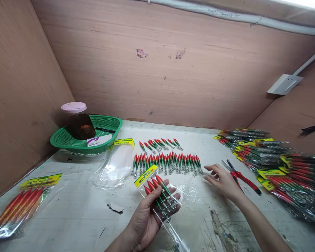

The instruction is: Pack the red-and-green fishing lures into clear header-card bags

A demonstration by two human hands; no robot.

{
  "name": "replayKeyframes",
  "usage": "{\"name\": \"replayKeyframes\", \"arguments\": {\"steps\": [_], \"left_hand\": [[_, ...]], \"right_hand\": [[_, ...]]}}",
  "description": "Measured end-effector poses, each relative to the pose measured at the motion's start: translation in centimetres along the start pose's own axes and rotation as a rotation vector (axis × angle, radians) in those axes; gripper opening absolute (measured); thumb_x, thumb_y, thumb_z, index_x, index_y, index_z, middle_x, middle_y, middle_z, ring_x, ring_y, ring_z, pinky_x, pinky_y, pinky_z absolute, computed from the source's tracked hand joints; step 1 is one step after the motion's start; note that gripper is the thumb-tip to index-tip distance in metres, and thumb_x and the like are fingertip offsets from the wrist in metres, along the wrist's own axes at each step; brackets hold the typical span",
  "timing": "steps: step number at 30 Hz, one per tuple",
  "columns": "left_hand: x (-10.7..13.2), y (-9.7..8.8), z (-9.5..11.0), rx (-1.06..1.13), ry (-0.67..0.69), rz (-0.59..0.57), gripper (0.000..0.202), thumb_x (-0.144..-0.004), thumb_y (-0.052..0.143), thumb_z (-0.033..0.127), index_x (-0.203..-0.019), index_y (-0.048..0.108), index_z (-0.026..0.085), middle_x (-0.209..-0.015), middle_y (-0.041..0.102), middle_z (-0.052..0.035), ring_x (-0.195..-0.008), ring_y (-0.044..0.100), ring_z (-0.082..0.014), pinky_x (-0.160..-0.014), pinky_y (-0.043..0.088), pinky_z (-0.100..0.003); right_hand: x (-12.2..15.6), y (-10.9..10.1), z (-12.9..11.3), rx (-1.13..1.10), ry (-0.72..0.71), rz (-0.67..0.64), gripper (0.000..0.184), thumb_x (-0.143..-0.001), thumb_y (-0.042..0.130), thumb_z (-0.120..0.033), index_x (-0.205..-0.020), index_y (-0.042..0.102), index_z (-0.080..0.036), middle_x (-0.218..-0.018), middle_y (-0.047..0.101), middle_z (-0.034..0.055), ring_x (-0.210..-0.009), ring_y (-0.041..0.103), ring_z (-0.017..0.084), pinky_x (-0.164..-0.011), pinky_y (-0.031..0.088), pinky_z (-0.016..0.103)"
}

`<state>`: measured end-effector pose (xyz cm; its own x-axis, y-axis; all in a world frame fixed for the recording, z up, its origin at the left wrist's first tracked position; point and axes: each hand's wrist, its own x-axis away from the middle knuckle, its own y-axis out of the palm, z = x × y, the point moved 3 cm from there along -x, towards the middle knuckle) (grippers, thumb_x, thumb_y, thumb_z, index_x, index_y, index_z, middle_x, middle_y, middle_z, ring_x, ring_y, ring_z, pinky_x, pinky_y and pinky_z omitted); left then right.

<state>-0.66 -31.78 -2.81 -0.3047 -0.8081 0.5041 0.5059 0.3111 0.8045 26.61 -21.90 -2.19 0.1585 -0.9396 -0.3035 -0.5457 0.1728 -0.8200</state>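
My left hand (148, 214) grips a clear plastic bag (146, 175) with a yellow "BCT LURE" header, the thumb across its front. Several red-and-green squid jigs (162, 190) lie in that bag, hooks toward its lower end. My right hand (221, 181) is empty, fingers apart, just past the right end of a long row of loose squid jigs (169, 161). Behind that row lies a shorter one of more loose jigs (157, 144). Pliers (241, 178) with red handles rest beside my right hand, partly behind the wrist.
Flat unfilled bags (118, 159) lie left of the rows. At the back left, a green basket (57, 142) holds a lidded jar (80, 124). Filled lure bags (291, 182) are piled at the right; another bag (21, 206) of red-orange lures lies at the far left.
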Motion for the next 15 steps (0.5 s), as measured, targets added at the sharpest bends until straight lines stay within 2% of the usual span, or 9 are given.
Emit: {"name": "replayKeyframes", "arguments": {"steps": [4,7,12,15], "left_hand": [[-0.2,-0.2,0.1,-0.032,0.004,-0.001,0.051,-0.082,0.062,0.021,-0.129,0.046,0.008,-0.115,0.065,-0.0198,-0.103,0.064,-0.0314,-0.081,0.055,-0.040],[-0.3,-0.3,0.2,-0.034,-0.002,0.004,0.051,-0.082,0.062,0.020,-0.129,0.047,0.008,-0.114,0.065,-0.0199,-0.103,0.064,-0.0313,-0.081,0.055,-0.040],[-0.4,-0.3,0.4,-0.045,0.008,0.019,0.051,-0.082,0.062,0.021,-0.129,0.047,0.007,-0.114,0.066,-0.0200,-0.103,0.063,-0.0323,-0.082,0.054,-0.041],[-0.4,-0.3,0.4,-0.058,0.006,0.039,0.050,-0.082,0.062,0.021,-0.128,0.048,0.007,-0.115,0.065,-0.0199,-0.104,0.063,-0.0333,-0.082,0.055,-0.042]], "right_hand": [[-0.7,1.9,1.3,0.022,-0.016,-0.024,0.027,-0.077,0.052,-0.040,-0.089,0.063,-0.019,-0.084,0.063,0.0066,-0.070,0.061,0.018,-0.065,0.050,0.032],[-0.9,2.2,1.4,0.033,-0.012,-0.005,0.028,-0.079,0.050,-0.044,-0.083,0.062,-0.019,-0.081,0.063,0.0072,-0.069,0.060,0.019,-0.064,0.050,0.033],[0.3,-0.1,1.4,0.050,0.005,0.065,0.034,-0.081,0.049,-0.052,-0.082,0.061,-0.020,-0.079,0.063,0.0072,-0.070,0.059,0.020,-0.064,0.049,0.034],[1.4,-1.8,1.0,0.047,0.004,0.078,0.032,-0.081,0.052,-0.051,-0.083,0.061,-0.021,-0.081,0.064,0.0059,-0.072,0.059,0.019,-0.066,0.049,0.033]]}}
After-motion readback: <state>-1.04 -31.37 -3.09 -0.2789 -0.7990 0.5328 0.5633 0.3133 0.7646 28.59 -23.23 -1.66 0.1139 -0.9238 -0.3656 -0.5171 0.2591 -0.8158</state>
